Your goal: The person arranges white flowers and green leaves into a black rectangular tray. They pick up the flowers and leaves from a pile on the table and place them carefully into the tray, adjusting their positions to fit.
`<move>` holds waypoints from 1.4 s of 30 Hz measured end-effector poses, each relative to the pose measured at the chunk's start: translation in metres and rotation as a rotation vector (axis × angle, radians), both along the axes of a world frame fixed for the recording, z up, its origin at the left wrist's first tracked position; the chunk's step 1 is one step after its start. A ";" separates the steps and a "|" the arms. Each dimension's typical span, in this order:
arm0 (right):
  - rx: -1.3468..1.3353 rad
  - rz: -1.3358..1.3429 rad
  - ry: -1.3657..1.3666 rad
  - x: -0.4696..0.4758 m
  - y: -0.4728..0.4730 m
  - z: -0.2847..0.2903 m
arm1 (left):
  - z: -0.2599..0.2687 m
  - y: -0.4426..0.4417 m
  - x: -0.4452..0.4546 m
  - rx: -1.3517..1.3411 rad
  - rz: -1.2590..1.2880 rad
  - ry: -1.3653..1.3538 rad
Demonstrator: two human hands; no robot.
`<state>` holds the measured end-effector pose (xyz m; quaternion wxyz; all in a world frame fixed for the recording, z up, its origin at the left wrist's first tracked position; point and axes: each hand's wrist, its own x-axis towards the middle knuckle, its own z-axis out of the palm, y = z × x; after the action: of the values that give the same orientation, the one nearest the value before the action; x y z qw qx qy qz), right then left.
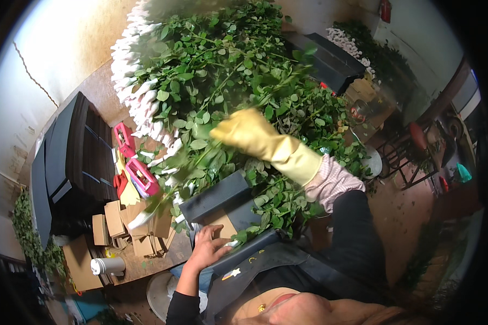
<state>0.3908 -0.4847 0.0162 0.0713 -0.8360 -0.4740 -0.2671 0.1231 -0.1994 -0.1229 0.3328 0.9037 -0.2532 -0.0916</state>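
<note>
My right hand [248,130], in a yellow rubber glove, grips a leafy stem, likely a rose [201,158], above a dark open box. The stem is blurred and slants across the view. Its lower-left end carries a white-sleeved bud [141,219]. My bare left hand [209,245] rests with fingers apart at the left end of the dark corrugated box [215,195]. Under its fingertips is a brown cardboard piece [219,223]. Another white-sleeved bud [232,243] and leafy stems lie in the box by those fingers.
A large heap of leafy stems [227,69] with white-sleeved buds [136,93] covers the far table. Left are stacked dark boxes [73,154], pink tape dispensers [142,176], cardboard pieces [146,227] and a white tumbler [107,266]. Another dark box [329,61] stands far right.
</note>
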 end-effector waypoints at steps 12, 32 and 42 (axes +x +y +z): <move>-0.177 -0.154 0.708 -0.133 -0.151 -0.057 | -0.032 0.001 -0.010 -0.437 0.260 0.335; -0.668 -0.575 0.520 0.130 0.103 -0.085 | -0.010 -0.014 -0.004 -0.280 0.276 0.190; -0.240 -0.287 0.980 0.105 0.009 -0.037 | -0.014 -0.012 -0.004 -0.281 0.254 0.137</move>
<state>0.4953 -0.4761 -0.0209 0.1509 -0.9217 -0.2929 0.2045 0.1187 -0.2109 -0.1366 0.4810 0.8647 -0.1242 -0.0740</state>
